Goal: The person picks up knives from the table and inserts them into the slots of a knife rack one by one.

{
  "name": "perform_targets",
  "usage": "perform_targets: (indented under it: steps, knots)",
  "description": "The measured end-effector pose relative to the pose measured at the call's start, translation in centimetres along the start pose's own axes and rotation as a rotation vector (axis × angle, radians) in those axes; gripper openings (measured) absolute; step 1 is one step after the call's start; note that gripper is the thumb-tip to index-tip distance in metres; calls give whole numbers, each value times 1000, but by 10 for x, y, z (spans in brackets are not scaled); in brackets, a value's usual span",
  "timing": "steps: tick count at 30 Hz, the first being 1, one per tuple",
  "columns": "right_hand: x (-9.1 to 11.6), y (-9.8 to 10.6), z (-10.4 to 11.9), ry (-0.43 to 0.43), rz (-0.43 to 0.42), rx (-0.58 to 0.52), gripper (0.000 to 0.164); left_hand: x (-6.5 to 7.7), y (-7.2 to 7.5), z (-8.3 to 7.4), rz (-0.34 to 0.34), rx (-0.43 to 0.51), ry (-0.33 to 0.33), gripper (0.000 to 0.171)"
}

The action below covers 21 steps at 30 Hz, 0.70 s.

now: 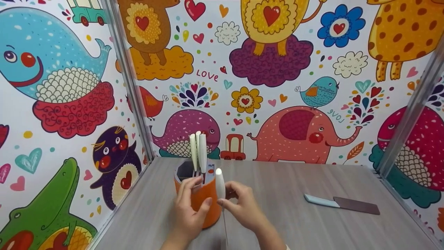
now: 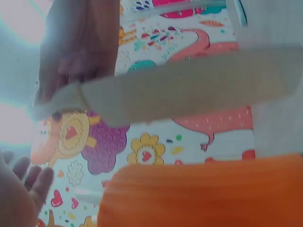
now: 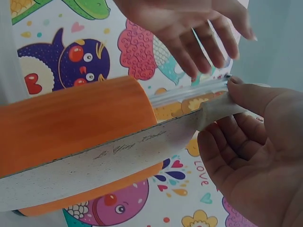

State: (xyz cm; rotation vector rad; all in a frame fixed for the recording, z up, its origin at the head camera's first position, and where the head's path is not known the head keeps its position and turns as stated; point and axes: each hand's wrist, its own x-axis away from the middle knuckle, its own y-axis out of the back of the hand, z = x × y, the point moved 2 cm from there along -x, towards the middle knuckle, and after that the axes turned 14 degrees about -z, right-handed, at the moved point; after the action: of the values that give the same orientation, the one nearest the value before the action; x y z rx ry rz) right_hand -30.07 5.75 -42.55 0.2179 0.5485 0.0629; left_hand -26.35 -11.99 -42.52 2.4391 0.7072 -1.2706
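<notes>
My right hand [image 1: 244, 206] pinches the white handle of a knife [image 1: 220, 184] between thumb and fingers. The knife is upright, handle at the top, its blade hanging in front of the right side of an orange cylindrical knife holder [image 1: 204, 205]. In the right wrist view, the broad blade [image 3: 118, 151] bears printed script. My left hand [image 1: 190, 208] is at the holder's left front with its fingers extended; whether it touches the holder I cannot tell. Several white-handled utensils [image 1: 198, 151] stand in the holder, their lower parts hidden inside.
A cleaver [image 1: 341, 204] with a pale handle and dark blade lies flat on the right of the wood-grain table [image 1: 277, 222]. Cartoon-printed panels [image 1: 215, 93] with metal corner posts [image 1: 133, 86] enclose the table at the back and sides.
</notes>
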Motion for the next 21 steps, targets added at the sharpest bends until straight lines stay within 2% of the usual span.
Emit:
perform_targets:
  steps: [5,8,11,15,18,21]
  knots:
    - [5,-11,7,48,-9,33,26,4,-8,-6,74,134,185,45]
    - [7,-16,9,83,-6,58,24,6,-10,-6,96,147,260,42]
    - [9,-20,10,142,-3,65,20,8,-11,-6,98,166,274,38]
    - [11,-24,11,185,-1,63,18,9,-14,-7,72,201,257,33]
    - [11,-25,10,184,-10,63,17,10,-14,-9,52,169,248,30]
    - [11,-26,9,182,-24,58,17,11,-13,-13,30,87,236,29]
